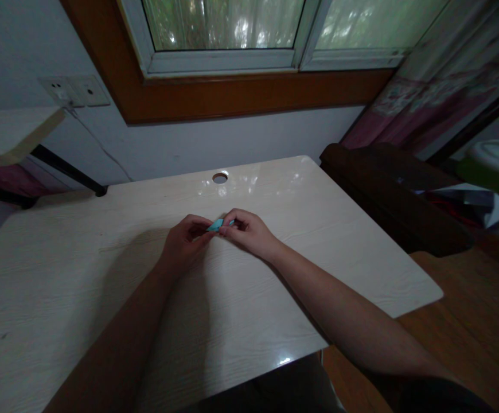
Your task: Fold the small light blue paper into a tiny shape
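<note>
A small light-blue piece, perhaps folded paper, sits between my two hands just above the middle of the table. Its exact kind is too small to tell. My left hand pinches its left end between thumb and fingertips. From the other side, my right hand grips the right end, with the thumb and curled index finger pressed on it. The fingers cover part of the piece at both ends.
A round cable hole lies near the table's back edge. At the left stands a raised shelf on black legs. Behind are a wall socket with a cord and a window. A dark wooden piece of furniture stands right of the table.
</note>
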The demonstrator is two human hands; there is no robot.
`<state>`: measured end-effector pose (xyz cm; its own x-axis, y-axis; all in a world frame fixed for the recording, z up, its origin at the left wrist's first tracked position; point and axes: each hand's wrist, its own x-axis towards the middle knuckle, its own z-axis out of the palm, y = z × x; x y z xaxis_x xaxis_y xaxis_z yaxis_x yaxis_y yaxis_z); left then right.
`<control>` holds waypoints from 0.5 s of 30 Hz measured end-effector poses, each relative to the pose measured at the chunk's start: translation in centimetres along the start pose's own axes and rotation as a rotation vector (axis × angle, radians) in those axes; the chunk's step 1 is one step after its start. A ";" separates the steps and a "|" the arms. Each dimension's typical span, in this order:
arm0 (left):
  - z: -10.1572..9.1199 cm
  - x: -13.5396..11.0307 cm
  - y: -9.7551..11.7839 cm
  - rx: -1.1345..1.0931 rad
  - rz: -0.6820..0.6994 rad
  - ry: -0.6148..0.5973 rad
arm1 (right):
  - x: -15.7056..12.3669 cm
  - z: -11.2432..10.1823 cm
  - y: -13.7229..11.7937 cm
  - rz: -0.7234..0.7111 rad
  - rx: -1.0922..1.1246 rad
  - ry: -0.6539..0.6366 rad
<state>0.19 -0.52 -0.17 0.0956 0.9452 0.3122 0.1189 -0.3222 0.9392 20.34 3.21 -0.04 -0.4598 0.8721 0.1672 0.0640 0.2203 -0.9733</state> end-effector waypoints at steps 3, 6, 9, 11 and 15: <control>0.0 0.1 -0.1 0.059 0.010 0.005 | 0.0 0.0 -0.1 -0.031 -0.053 0.007; 0.0 0.1 -0.3 0.075 0.001 0.015 | 0.0 0.1 -0.4 -0.091 -0.102 0.031; -0.1 0.1 -0.4 0.043 -0.013 0.005 | 0.0 0.1 -0.6 -0.139 -0.116 0.051; -0.2 0.1 -0.4 0.018 -0.019 -0.003 | 0.1 0.2 -0.6 -0.122 -0.113 0.056; -0.2 0.1 -0.2 -0.023 -0.027 -0.015 | 0.0 0.3 -0.3 -0.037 -0.104 0.058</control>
<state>0.02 -0.37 -0.28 0.1073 0.9527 0.2844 0.0989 -0.2948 0.9504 20.00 3.03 0.23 -0.4122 0.8854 0.2147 0.1404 0.2946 -0.9453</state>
